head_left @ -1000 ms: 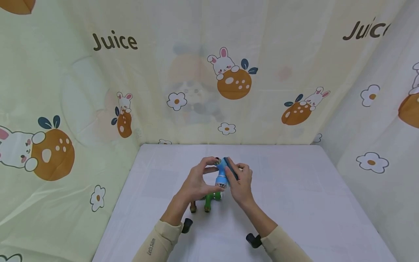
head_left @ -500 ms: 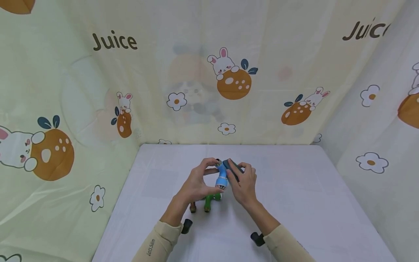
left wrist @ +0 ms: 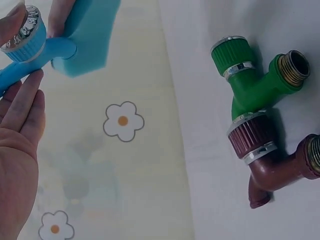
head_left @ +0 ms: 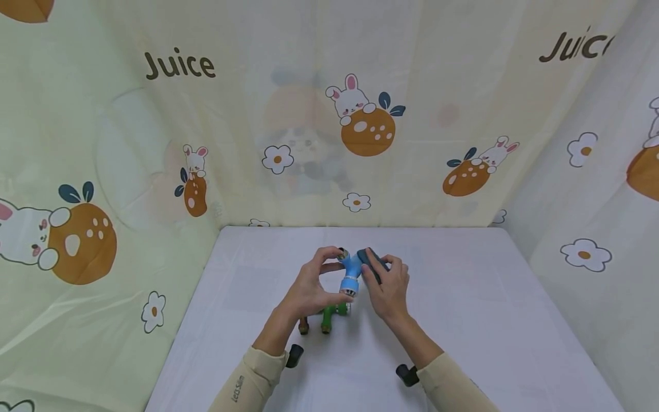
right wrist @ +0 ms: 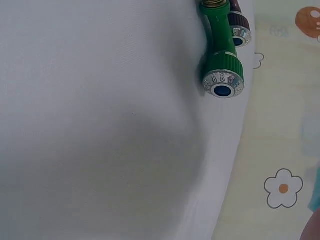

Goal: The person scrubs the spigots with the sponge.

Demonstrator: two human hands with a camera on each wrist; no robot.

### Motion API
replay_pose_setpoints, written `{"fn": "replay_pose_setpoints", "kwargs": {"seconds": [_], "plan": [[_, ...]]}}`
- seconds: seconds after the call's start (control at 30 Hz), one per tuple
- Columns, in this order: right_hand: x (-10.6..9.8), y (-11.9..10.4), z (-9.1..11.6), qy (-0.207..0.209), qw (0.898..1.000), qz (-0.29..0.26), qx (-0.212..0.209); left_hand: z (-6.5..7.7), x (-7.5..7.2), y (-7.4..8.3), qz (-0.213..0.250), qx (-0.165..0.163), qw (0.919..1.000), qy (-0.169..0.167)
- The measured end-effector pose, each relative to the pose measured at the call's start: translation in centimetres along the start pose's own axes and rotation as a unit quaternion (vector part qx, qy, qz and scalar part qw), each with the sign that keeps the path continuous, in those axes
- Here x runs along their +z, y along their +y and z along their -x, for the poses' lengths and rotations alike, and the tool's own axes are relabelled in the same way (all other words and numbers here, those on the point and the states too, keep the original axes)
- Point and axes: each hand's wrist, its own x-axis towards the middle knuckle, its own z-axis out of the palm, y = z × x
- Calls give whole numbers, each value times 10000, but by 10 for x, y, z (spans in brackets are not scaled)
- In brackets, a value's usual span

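Note:
My left hand [head_left: 313, 285] holds a blue plastic water tap [head_left: 350, 273] above the table, thumb at the chrome-ended knob and fingers at the other end. In the left wrist view the tap [left wrist: 47, 50] shows its ribbed blue knob. A flat teal sponge [head_left: 372, 264] is pinched in my right hand [head_left: 389, 290], its edge against the tap's right side. From the left wrist, the sponge [left wrist: 90, 42] overlaps the end of the tap's spout. Only a fingertip of the right hand [right wrist: 312, 229] enters the right wrist view.
On the white-covered table [head_left: 463, 320] below the hands lie a green tap [left wrist: 250, 85] and a brown tap [left wrist: 270, 160], close together. A cream curtain [head_left: 231, 131] with rabbit and orange prints stands behind the table and along its sides.
My right hand has shifted a little to the right with the sponge, tilting it outward along the tap. The left hand and the blue tap stay nearly in place.

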Motion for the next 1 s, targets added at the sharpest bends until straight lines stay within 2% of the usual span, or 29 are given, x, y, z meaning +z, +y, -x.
{"fn": "replay_pose_setpoints", "kwargs": {"seconds": [0.2, 0.3, 0.4, 0.5, 0.6, 0.7, 0.87, 0.93, 1.0], "plan": [[0, 5, 4, -123, 9933, -909, 708, -2, -4, -4, 399, 148, 9988, 255], [-1, 1, 8, -330, 9859, -1428, 810, -2, -6, -7, 613, 137, 9968, 493], [-3, -5, 13, -430, 9802, -1794, 715, -2, -8, -8, 786, 137, 9945, 684], [-3, -11, 18, -262, 9803, -1925, 366, -3, -10, -9, 1121, 149, 9906, 769], [-1, -14, 25, 4, 9823, -1846, -321, -3, -12, -8, 1545, 179, 9846, 803], [1, -17, 30, 187, 9807, -1671, -1001, -4, -12, -7, 1777, 186, 9804, 834], [5, -21, 32, 390, 9761, -1561, -1458, -4, -12, -7, 1808, 75, 9806, 756], [5, -21, 31, 495, 9741, -1550, -1568, -3, -13, -7, 1705, -36, 9828, 708], [6, -21, 31, 572, 9722, -1533, -1673, -2, -15, -6, 1396, -152, 9877, 694]]}}
